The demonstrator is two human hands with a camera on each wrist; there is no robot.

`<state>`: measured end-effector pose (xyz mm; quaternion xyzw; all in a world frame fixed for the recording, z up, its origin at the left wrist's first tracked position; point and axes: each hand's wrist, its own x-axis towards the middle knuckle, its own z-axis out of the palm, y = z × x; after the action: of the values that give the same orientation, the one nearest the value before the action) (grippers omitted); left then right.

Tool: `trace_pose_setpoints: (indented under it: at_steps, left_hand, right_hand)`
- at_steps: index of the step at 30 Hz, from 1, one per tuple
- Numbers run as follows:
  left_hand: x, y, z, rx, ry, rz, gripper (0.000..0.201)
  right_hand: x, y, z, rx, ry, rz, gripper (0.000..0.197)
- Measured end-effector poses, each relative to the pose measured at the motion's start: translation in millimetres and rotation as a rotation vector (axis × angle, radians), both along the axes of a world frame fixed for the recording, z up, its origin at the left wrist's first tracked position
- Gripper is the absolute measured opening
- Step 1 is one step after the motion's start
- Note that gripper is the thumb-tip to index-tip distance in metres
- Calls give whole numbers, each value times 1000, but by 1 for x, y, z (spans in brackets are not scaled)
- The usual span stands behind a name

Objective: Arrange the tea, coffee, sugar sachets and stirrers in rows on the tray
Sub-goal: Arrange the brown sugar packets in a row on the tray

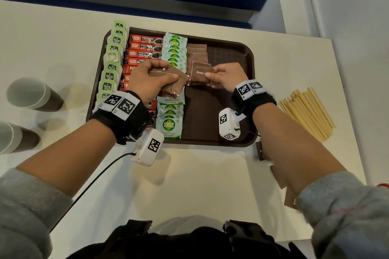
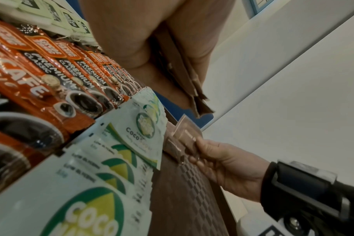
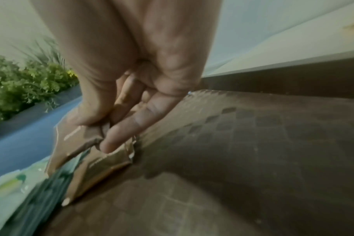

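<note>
A dark brown tray (image 1: pixel 231 52) holds rows of green tea bags (image 1: pixel 111 63), red coffee sticks (image 1: pixel 145 47), white-green coco sugar sachets (image 1: pixel 173 48) and a short row of brown sugar sachets (image 1: pixel 196 52). Above the tray's middle, my left hand (image 1: pixel 151 79) grips a fanned bunch of brown sachets (image 1: pixel 174 84), also seen edge-on as brown sachets (image 2: pixel 189 83). My right hand (image 1: pixel 223 75) pinches one brown sachet (image 1: pixel 200 73) just below the brown row; in the right wrist view the thumb and fingers (image 3: pixel 119 135) pinch the brown sachet (image 3: pixel 99 167) over the tray floor (image 3: pixel 253 143).
Wooden stirrers (image 1: pixel 307 111) lie in a pile on the white table right of the tray. More brown sachets (image 1: pixel 263 151) lie under my right forearm. Paper cups (image 1: pixel 31 94) stand at the left. The tray's right half (image 1: pixel 210 111) is bare.
</note>
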<state>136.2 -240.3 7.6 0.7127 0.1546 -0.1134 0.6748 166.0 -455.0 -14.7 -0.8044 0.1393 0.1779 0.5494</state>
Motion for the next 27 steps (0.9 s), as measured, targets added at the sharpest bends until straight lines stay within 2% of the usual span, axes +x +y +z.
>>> trace_pose_setpoints:
  at_steps: [5, 13, 27]
  left_hand:
    - [0, 0, 0, -1, -8, 1, 31]
    - [-2, 0, 0, 7, 0, 7, 31]
    - [-3, 0, 0, 7, -7, 1, 30]
  right_hand:
    - [-5, 2, -7, -132, 19, 36, 13]
    - [-4, 8, -6, -304, -37, 5, 22]
    - [-6, 14, -9, -299, -23, -20, 23]
